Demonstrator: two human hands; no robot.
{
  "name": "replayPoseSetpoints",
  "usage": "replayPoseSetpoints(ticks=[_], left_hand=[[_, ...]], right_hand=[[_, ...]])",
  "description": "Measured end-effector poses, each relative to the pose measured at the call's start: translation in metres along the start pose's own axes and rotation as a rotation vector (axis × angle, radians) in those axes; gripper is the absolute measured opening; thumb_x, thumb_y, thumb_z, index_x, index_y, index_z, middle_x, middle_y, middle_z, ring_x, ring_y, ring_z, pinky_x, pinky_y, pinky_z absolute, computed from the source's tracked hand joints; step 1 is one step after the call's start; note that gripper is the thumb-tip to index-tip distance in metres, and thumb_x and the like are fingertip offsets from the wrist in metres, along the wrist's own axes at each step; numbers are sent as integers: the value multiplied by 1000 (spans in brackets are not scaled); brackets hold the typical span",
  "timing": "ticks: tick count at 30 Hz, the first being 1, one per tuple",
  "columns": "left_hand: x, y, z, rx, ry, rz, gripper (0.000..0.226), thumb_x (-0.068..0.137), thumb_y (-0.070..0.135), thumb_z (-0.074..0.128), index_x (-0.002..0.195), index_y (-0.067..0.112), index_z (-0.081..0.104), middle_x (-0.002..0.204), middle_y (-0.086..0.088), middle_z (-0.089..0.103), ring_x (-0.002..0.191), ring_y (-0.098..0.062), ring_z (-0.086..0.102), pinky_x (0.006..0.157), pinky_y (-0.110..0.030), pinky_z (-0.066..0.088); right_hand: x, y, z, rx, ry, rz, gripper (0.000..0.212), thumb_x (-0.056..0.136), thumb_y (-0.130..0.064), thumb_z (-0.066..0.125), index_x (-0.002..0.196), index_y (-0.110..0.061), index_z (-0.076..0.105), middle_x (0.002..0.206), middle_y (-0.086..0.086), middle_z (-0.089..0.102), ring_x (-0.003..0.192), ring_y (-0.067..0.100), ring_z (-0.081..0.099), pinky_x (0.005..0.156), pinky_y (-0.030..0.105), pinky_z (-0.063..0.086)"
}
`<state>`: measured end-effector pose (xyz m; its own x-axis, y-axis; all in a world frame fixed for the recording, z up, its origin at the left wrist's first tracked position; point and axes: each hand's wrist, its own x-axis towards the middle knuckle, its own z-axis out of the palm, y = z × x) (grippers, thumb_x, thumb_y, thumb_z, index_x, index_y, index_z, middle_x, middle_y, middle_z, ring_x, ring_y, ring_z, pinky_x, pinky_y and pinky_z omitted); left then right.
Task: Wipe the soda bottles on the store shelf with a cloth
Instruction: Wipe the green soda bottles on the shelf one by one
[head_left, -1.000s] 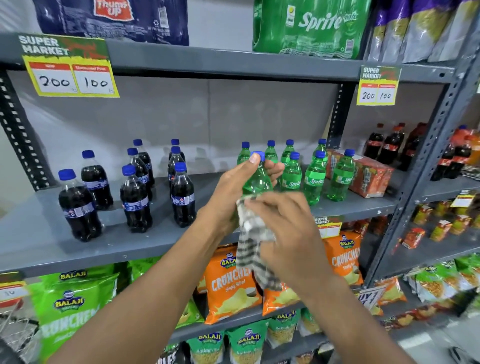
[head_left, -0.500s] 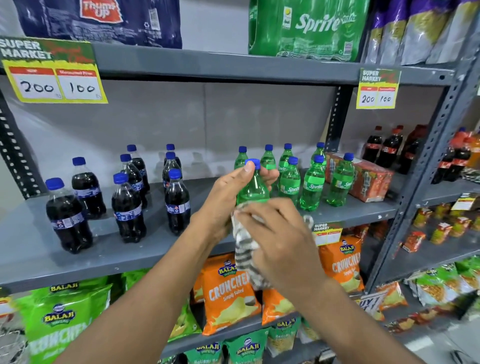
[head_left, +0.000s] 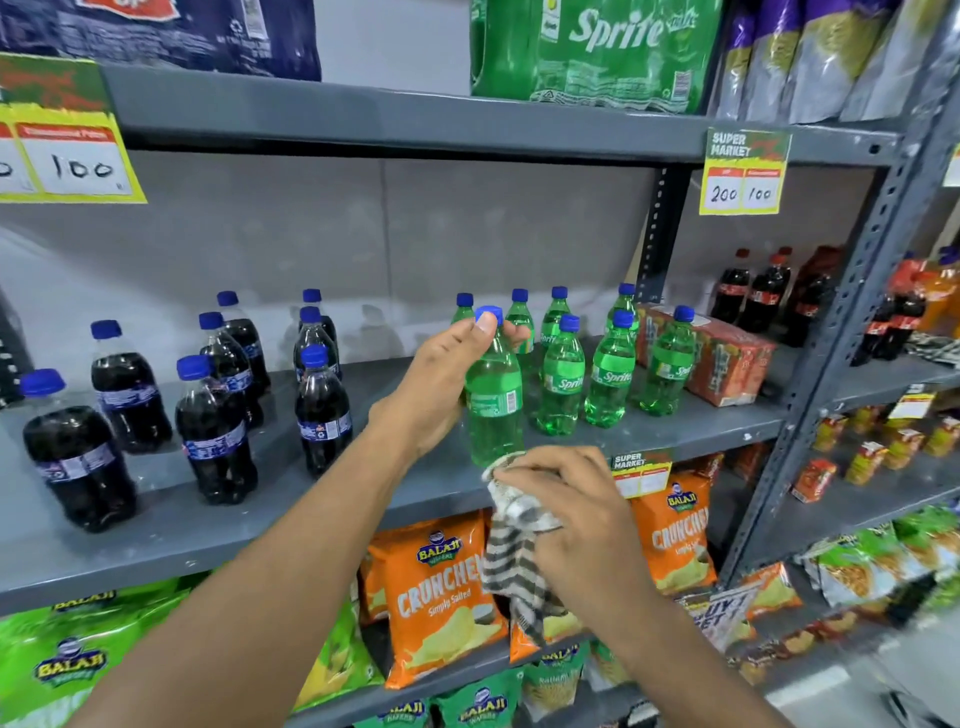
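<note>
Left hand (head_left: 441, 384): wrapped around the neck and shoulder of a green bottle (head_left: 492, 402), thumb tip against its blue cap; holds it upright above the front edge of the shelf (head_left: 171, 525).
Right hand (head_left: 566, 512): closed on a bunched striped cloth (head_left: 517, 551), just under the bottle's base; cloth's top edge touches the base, loose end hangs down.
Held bottle: clear green plastic, green label with barcode facing the camera, nearly full.
Other green bottles (head_left: 561, 379): blue caps, Sprite labels, upright in a cluster behind and right of the held one.
Dark cola bottles (head_left: 218, 431): blue caps, standing spread over the shelf's left half.
Orange carton pack (head_left: 722, 358): far right of the same shelf, just beside the green cluster.
Below: orange crisp bags (head_left: 436, 597), partly covered by the right hand and cloth.
Above: price tag (head_left: 743, 171) on the upper shelf edge.
</note>
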<state>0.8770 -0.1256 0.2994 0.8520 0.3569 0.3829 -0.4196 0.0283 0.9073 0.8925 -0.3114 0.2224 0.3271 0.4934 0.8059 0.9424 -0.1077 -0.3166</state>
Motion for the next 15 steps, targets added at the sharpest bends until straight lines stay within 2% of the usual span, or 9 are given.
replayPoseSetpoints(ticks=[2,3,6,8,11,15], left_hand=[[14,-6,-3,59,-6,-2,27,98,44,55,94,31,78,117,4,76,113,-16,67,96,-39,53],[21,-10,-4,78,2,-7,26,97,44,56,93,32,78,116,5,76,112,-16,66,98,-41,50],[35,-27,-8,111,50,-37,26,86,55,63,88,33,77,123,1,72,129,-25,56,114,-55,36],[41,-39,-12,132,79,-48,28,84,58,62,86,35,77,128,-2,70,137,-30,49,118,-61,27],[47,-55,-18,149,118,-53,28,83,60,62,86,37,77,122,4,74,137,-28,50,119,-60,26],[51,-61,-20,183,128,-47,25,93,52,57,89,37,77,114,12,76,135,-24,53,118,-59,29]], right_hand=[[0,13,-8,112,51,128,77,53,30,51,107,-18,77,110,-18,58,108,12,54,88,18,47],[0,19,-12,164,68,185,81,56,33,50,108,-22,77,111,-22,58,109,9,55,85,15,48],[-4,33,-27,274,104,335,83,63,36,49,103,-32,76,111,-22,59,103,7,59,65,6,43],[-8,42,-34,305,117,396,82,66,36,50,100,-34,76,109,-22,59,98,6,58,58,7,39],[-13,54,-40,327,142,449,82,69,35,51,97,-37,76,107,-23,60,96,6,59,57,7,39],[-16,67,-39,321,182,482,83,72,32,52,95,-44,75,108,-22,61,98,0,59,61,8,43]])
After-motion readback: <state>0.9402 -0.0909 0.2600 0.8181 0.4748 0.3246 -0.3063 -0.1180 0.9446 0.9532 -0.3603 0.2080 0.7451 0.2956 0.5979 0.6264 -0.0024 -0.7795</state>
